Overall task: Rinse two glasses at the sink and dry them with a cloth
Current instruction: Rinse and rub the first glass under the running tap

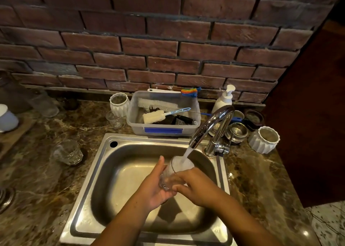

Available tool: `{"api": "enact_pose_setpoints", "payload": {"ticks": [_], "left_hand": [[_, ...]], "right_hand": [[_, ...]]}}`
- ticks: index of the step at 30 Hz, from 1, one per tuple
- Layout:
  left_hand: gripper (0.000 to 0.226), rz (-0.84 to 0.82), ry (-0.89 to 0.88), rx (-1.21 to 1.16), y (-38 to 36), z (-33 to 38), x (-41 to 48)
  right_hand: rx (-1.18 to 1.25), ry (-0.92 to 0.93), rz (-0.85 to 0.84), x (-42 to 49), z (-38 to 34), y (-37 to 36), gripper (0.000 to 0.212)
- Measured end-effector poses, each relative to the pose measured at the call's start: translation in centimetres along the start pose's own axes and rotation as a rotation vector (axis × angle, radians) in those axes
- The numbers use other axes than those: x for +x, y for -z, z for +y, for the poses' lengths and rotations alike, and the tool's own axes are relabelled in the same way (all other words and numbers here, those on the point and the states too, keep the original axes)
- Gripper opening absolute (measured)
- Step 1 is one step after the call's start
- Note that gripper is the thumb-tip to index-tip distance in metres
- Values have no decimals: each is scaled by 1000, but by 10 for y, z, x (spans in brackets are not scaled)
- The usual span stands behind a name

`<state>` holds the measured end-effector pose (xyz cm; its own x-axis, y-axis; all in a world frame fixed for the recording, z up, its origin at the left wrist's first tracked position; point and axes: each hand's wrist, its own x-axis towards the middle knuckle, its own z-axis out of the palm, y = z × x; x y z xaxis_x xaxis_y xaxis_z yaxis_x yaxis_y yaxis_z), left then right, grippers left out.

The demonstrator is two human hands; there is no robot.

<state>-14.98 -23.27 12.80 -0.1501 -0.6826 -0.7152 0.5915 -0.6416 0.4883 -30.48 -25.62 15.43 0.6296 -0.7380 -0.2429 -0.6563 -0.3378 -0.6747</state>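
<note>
Steel sink (104,161) below, glass (174,171) tilted under the running tap (211,126), clasped by left hand (156,186) and right hand (197,186) together. Mid-rinse on one, seemingly. Second glass (68,152) parked on the counter (56,189) to the left, drying yet to come, no cloth in sight.

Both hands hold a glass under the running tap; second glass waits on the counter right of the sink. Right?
No: the second glass stands on the counter left of the sink, not right; the head view shows it. The left hand and right hand do hold the first glass under the running tap.
</note>
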Motion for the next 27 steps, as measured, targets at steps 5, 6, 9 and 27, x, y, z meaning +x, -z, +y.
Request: {"api": "enact_pose_setpoints", "payload": {"ticks": [5,6,9,27], "left_hand": [[35,138,-82,111,-15,-4,12],[31,182,-161,189,-18,-5,16],[23,286,-439,461,-15,-9,22],[29,233,-363,268,-11,-8,31]], "right_hand": [[241,-112,102,3,7,-8,19],[347,-146,136,4,6,-9,16],[751,-307,220,8,-1,-13,13],[435,-184,265,9,-13,-22,18]]}}
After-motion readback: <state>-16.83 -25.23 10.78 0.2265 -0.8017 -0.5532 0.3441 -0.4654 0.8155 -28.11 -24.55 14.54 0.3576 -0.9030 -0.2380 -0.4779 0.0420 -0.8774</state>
